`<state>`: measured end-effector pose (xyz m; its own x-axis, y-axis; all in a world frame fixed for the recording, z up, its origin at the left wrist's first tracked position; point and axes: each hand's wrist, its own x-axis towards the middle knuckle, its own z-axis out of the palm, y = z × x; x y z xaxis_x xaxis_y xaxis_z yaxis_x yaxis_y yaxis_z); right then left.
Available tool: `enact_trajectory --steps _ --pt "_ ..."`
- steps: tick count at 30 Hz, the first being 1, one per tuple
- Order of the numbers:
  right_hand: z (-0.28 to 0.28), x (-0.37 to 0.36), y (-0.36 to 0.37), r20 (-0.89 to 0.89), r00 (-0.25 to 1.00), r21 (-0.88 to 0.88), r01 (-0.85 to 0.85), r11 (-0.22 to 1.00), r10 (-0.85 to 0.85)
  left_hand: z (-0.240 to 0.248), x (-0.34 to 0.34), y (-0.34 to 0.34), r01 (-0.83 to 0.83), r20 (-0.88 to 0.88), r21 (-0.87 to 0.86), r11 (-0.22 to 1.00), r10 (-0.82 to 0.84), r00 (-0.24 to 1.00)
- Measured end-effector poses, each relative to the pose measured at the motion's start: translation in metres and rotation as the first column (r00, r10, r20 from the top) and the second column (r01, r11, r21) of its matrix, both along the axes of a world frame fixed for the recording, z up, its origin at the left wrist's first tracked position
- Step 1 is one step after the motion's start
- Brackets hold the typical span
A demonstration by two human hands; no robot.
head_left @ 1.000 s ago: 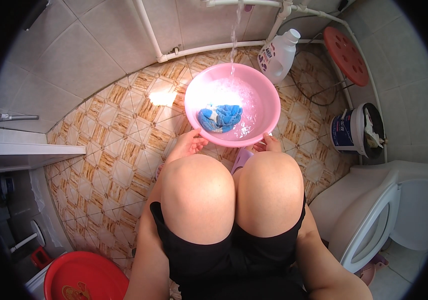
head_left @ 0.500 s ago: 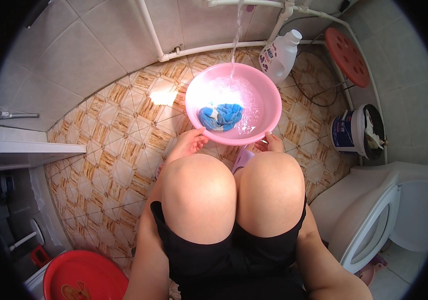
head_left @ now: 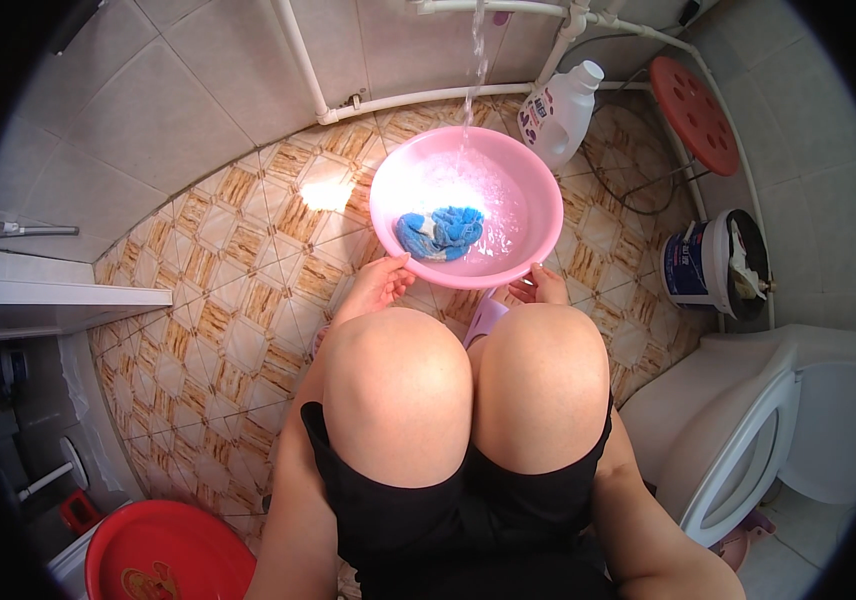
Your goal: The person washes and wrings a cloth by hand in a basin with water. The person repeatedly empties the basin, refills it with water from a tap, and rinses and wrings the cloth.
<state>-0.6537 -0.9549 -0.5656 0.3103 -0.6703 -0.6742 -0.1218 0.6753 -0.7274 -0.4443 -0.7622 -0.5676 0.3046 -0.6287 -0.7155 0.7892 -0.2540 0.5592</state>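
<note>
A pink basin rests on the tiled floor in front of my knees. Water falls into it in a thin stream from above. At its left side inside lies a wet, bunched-up blue and white cloth; I cannot tell whether it is a towel or a garment. My left hand grips the near-left rim, thumb on top and fingers curled below. On the near-right rim my right hand holds in the same way, its fingers partly hidden beneath the edge. Neither hand touches the cloth.
Behind the basin stand a white detergent bottle and white pipes. To the right are a red round stool, a bucket and a toilet with raised lid. A red basin sits at lower left.
The cloth has shifted very slightly in the water, and the stream keeps running. Both hands stay on the rim as before.
</note>
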Motion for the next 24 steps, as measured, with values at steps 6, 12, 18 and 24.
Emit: enact_trajectory --steps 6,12,18,24 --pt "0.0028 0.0013 0.0013 -0.006 1.0 0.011 -0.002 1.0 0.003 0.0015 -0.0016 0.0003 -0.01 0.018 -0.011 1.0 0.01 1.0" --pt "0.002 0.0014 0.002 -0.001 1.0 0.01 -0.009 1.0 0.009 0.0018 -0.0018 0.0009 -0.01 0.036 -0.038 0.999 0.011 0.999" --pt "0.0006 0.0013 0.003 -0.011 1.0 0.015 -0.013 1.0 0.013 -0.0005 -0.0022 0.0012 0.008 0.056 -0.031 0.999 -0.007 0.998" --pt "0.0011 0.0011 0.0033 -0.029 0.999 0.022 -0.019 1.0 0.019 -0.003 -0.0049 -0.0028 -0.013 0.055 -0.012 1.0 0.013 0.998"
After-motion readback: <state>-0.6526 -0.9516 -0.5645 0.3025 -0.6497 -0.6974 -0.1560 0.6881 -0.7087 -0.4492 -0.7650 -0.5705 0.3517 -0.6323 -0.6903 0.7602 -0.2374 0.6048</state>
